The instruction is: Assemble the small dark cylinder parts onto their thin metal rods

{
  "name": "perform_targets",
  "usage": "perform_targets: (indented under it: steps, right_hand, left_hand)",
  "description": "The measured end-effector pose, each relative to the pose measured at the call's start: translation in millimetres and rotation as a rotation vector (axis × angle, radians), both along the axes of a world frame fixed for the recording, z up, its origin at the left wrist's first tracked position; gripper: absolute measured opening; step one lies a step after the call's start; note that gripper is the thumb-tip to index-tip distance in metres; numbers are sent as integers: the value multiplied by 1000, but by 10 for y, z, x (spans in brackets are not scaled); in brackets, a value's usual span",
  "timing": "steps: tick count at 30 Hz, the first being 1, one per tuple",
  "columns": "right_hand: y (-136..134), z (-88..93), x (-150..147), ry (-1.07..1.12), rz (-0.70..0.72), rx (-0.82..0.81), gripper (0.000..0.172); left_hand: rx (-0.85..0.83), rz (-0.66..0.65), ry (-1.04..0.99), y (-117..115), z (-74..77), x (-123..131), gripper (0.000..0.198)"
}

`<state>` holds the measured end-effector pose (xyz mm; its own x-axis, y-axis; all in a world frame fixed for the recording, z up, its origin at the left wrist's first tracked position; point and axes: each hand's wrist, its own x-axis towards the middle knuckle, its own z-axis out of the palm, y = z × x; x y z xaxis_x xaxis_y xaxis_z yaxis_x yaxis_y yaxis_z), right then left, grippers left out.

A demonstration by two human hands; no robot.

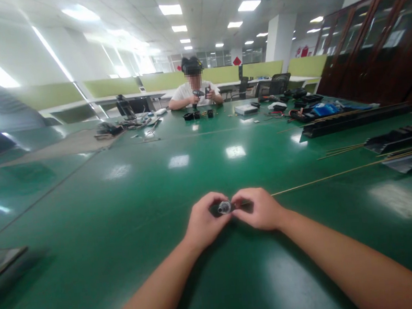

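Note:
Close together over the green table [151, 188], my two hands meet at a small round silvery part [224, 207] with a stub on its near face. My left hand [206, 221] is closed round that part, thumb and fingers on its edges. A thin brass-coloured rod [320, 181] runs from the right side into the fingers of my right hand [261, 209], which pinch it close to the silvery part. The fingertips hide where the rod ends, so I cannot tell whether it enters the part.
Long dark metal channels [354, 120] with more thin rods lie at the right. Across the table a person [193, 86] holds a dark tool. Small black parts [197, 115], a white box [246, 109] and a blue bag [326, 109] lie at the far side. A flat panel [1, 264] juts in at left.

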<state>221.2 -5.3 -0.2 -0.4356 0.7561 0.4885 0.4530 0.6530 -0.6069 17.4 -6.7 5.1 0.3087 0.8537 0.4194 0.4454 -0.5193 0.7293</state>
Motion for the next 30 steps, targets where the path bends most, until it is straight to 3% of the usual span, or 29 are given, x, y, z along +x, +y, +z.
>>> perform_targets:
  steps: [12,18,30]
  right_hand:
    - [-28,40,18,14,27,-21,14]
    - [-33,52,20,8,42,-33,24]
    - [-37,49,21,0,51,-33,27]
  left_hand:
    - [-15,-2,-12,-20,8,12,21]
    - [-55,-40,-2,-8,16,4,21]
    - [-37,18,-3,-11,30,12,21]
